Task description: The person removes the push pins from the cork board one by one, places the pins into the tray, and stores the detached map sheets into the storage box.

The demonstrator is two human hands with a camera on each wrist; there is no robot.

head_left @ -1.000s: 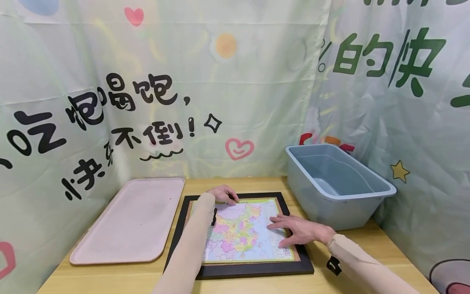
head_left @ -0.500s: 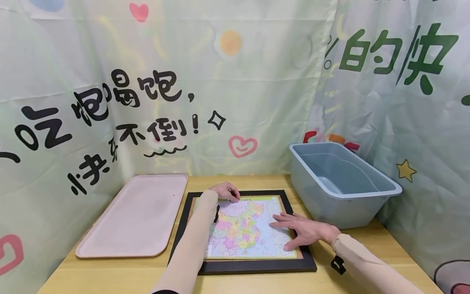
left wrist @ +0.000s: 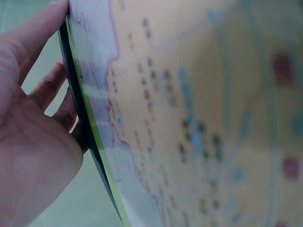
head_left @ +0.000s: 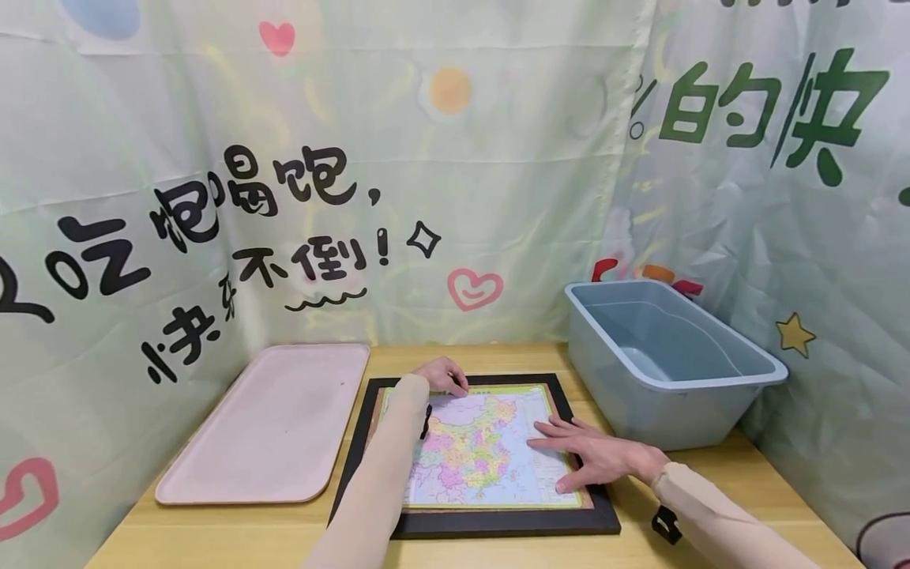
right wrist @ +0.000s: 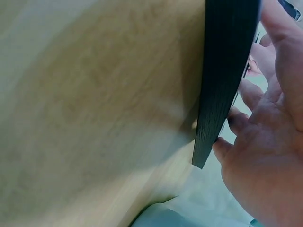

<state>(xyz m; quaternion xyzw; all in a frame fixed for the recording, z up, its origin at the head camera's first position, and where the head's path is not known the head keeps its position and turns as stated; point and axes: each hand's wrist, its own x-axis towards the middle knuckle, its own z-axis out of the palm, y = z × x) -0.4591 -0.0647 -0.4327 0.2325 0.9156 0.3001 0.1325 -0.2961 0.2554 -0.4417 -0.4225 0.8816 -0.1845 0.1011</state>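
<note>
A colourful map of China [head_left: 469, 450] lies inside a black-edged picture frame [head_left: 512, 521] with a strip of brown backing showing around it. My left hand [head_left: 441, 374] touches the map's far edge with its fingers bent. In the left wrist view, the fingertips of this left hand [left wrist: 35, 109] meet the frame's dark edge [left wrist: 90, 118], several fingers spaced apart. My right hand [head_left: 604, 456] rests across the right side of the map and frame, fingers spread. The right wrist view shows the right hand [right wrist: 265, 113] over the frame's black side [right wrist: 222, 85], its fingertips at the upper surface.
A pink tray [head_left: 270, 427] lies on the wooden table [head_left: 242, 537] to the left. A deep grey-blue tub [head_left: 640, 395] stands at the right, close to the frame's far corner. Printed fabric curtains [head_left: 498, 197] close off the back and sides.
The right hand has shifted slightly toward the frame's right side, its thumb nearer the map's edge. The left hand stays at the far edge. The whole view has moved a little.
</note>
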